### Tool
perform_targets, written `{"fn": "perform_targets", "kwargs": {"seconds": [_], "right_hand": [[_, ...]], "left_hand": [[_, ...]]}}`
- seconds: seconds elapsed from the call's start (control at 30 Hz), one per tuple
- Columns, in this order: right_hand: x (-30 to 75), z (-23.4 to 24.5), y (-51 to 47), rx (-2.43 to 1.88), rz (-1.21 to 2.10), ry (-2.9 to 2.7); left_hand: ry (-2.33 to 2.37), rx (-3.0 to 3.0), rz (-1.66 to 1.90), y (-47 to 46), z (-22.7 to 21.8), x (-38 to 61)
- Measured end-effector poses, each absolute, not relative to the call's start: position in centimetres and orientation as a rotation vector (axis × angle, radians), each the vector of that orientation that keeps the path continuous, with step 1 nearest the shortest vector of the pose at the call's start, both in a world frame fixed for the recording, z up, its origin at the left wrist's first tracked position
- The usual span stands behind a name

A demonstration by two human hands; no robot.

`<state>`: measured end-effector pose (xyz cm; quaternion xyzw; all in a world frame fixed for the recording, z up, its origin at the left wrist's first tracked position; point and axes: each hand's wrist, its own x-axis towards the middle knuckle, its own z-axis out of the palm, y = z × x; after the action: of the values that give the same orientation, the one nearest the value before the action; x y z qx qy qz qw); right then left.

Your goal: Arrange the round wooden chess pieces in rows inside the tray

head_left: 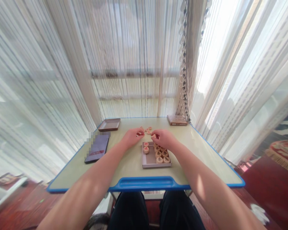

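Note:
A shallow grey box lies on the small table in front of me, with several round wooden chess pieces set in it. More loose pieces lie on the tabletop just beyond it. My left hand hovers past the box's far left corner, fingers pinched on a piece. My right hand is over the box's far edge, fingers curled and pinched on another piece.
The table has a blue rim with a blue tray lip at the front. A dark phone lies at the left, a box lid at the back left, a brown box at the back right. Curtains hang behind.

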<state>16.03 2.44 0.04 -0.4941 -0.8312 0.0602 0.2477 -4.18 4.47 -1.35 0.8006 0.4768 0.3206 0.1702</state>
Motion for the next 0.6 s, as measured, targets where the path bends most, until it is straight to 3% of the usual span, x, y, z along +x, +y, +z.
{"fn": "perform_targets", "kwargs": {"seconds": [0.13, 0.6], "right_hand": [[15.7, -0.3, 2.6, -1.244, 0.184, -2.204], [15.3, -0.6, 3.0, -1.125, 0.231, -2.134]], "left_hand": [[1.191, 1.995, 1.098, 4.4, -1.2, -3.7], [0.858, 1.544, 1.072, 3.9, -1.0, -2.8]]}}
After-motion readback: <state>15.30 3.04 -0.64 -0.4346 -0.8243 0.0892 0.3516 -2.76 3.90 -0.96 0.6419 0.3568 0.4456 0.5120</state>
